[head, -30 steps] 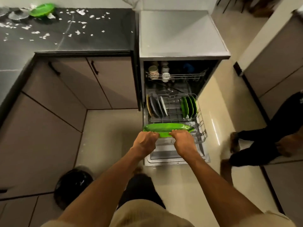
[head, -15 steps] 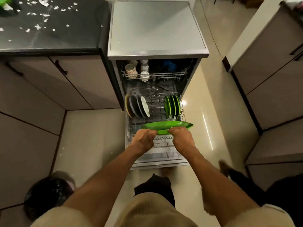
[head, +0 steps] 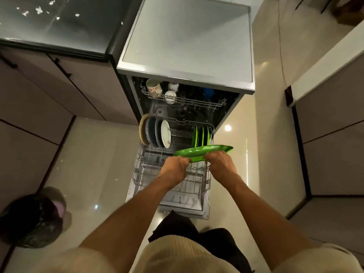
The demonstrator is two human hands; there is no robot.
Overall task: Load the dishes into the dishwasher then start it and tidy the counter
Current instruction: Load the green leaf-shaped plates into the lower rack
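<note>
Green tray (head: 204, 151): I hold it edge-up across the right side of the pulled-out lower rack (head: 171, 186), just in front of the three green plates. I judge it is turned on edge so it can drop between the tines rather than lie flat and take up the rack.

Left hand (head: 174, 166): curled round the tray's near rim toward its left end, knuckles toward me, forearm reaching down and forward over the rack.

Right hand (head: 220, 164): grasping the same near rim toward the right end, wrist slightly cocked; I cannot see the fingertips behind the tray.

Why two hands: my guess is that the tray is long, and a grip at both ends keeps it level while I line it up with a slot.

Green plates (head: 202, 135): standing upright at the rack's back right corner.

Round plates (head: 155, 132): a row on edge at the back left corner, the white one nearest the middle.

Upper rack (head: 183, 97): inside the dishwasher (head: 187, 36), holding cups (head: 153, 87) at its left end.

Rack front: open wire; I take it as room for more dishes.

Surface (head: 59, 20): dark, with white scraps scattered on it, so the tidying looks undone.
</note>
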